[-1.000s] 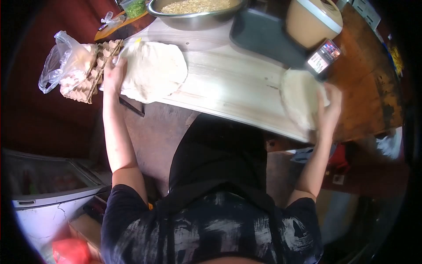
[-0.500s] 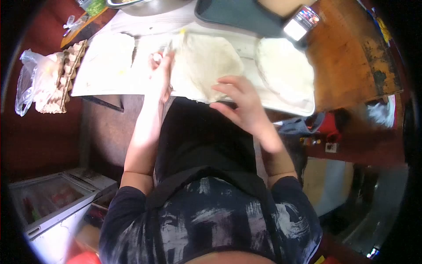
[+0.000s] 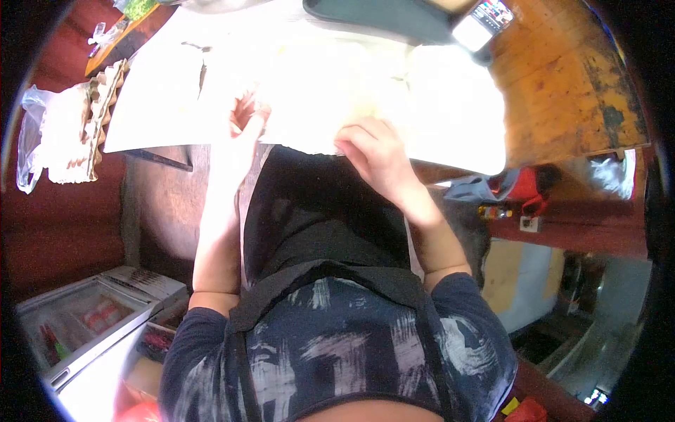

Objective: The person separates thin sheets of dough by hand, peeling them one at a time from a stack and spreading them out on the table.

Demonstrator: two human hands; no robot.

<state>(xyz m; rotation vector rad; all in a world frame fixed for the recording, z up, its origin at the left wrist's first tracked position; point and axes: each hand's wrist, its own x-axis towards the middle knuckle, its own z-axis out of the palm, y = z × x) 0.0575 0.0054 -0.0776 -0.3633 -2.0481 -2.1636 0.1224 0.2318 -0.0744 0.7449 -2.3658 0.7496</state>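
Observation:
Thin, pale, flat sheets that look like dough lie on a white board [image 3: 162, 133], which is washed out by glare. My right hand [image 3: 376, 148] is closed in a pinch at the near edge of the middle dough sheet [image 3: 320, 105]. On the left side of that sheet my left hand [image 3: 246, 123] hovers with its fingers curled towards the thumb. Whatever it may hold is lost in the brightness. Another pale sheet [image 3: 457, 105] lies to the right, its outline barely visible.
An egg carton [image 3: 105, 116] and a clear plastic bag [image 3: 31, 141] are at the left. A dark tray [image 3: 373, 17] and a phone [image 3: 482, 25] sit along the far side. The wooden table [image 3: 562, 84] extends right. A glass-topped freezer [image 3: 84, 323] stands low at left.
My right hand has gone from spread fingers to a pinch at the sheet's near edge. My left hand has come slightly nearer to me. The board now looks much brighter.

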